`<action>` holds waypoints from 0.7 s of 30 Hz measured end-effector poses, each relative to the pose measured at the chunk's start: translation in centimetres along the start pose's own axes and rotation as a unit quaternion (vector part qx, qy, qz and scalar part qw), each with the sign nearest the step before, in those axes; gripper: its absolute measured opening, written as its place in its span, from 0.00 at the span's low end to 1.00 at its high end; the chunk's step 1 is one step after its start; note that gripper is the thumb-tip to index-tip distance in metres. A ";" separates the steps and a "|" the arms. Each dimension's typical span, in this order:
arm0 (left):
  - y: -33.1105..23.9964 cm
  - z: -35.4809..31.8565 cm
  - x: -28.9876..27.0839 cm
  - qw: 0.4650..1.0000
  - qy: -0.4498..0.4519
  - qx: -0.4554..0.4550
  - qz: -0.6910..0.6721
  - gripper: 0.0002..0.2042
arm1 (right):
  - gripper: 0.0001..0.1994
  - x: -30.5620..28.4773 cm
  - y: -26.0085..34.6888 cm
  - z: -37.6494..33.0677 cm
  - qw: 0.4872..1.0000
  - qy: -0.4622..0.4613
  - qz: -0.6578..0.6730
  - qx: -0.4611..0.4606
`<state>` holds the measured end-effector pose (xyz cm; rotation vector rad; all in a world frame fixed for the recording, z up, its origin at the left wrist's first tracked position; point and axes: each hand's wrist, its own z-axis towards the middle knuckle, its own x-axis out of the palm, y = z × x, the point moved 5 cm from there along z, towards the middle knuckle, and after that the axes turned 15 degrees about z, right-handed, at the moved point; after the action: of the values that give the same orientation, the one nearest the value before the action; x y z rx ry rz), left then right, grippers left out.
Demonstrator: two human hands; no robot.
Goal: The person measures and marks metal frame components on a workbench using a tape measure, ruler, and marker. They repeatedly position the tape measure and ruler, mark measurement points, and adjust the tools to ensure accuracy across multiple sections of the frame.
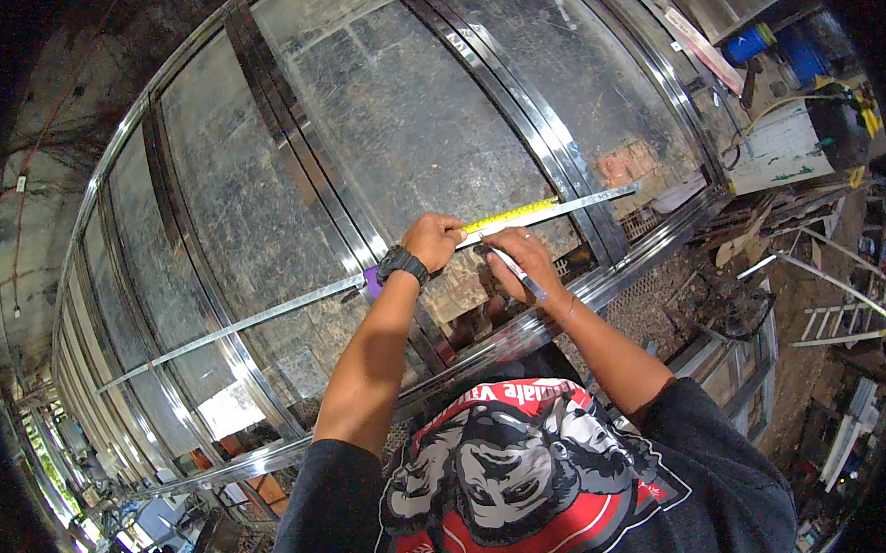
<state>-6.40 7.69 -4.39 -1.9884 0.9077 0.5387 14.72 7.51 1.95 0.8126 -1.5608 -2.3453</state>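
Note:
A long, thin metal strip (pixel 284 307) lies slantwise across the shiny metal frame. The yellow blade of a tape measure (pixel 510 216) runs along its right part. My left hand (pixel 433 243), with a black watch at the wrist, is closed on the blade, pressing it near the strip. A purple object (pixel 371 282) shows beside that wrist; I cannot tell if it is the tape's case. In my right hand (pixel 525 264), the fingers are wrapped round a white pen-like marker (pixel 516 275). Its tip is close to the strip, just right of my left fingers.
The large metal frame (pixel 314 198) has several crossbars over a scuffed dark surface (pixel 414 108). Its near rail (pixel 604 288) runs in front of my body. To the right are a blue container (pixel 746 43), a pale board (pixel 782 149), a white ladder-like frame (pixel 841 321) and scrap pieces.

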 end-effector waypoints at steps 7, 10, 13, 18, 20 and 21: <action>-0.1 -0.2 -0.1 1.000 -0.015 0.004 -0.003 0.14 | 0.09 -0.2 -0.8 0.5 0.994 -0.065 0.061 0.070; -0.5 -0.3 -0.3 1.000 -0.019 0.005 -0.004 0.15 | 0.07 -0.3 -1.8 0.5 0.991 -0.056 0.089 0.083; -0.1 -0.2 -0.2 1.000 -0.024 0.011 0.004 0.15 | 0.07 -0.2 -1.9 0.8 0.995 -0.055 0.070 0.054; -0.2 -0.1 -0.2 1.000 -0.020 0.008 0.007 0.14 | 0.07 -0.3 -1.8 0.9 0.997 -0.041 0.062 0.037; -0.1 -0.1 -0.1 1.000 -0.020 0.007 0.006 0.13 | 0.07 -0.3 -1.7 0.9 0.997 -0.034 0.056 0.033; -0.2 0.0 -0.2 0.999 -0.027 0.017 0.006 0.13 | 0.07 -0.4 -1.7 0.9 0.998 -0.031 0.053 0.034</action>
<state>-6.38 7.77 -4.18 -1.9295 0.8906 0.5779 14.72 9.11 0.82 0.6603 -1.6742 -2.2746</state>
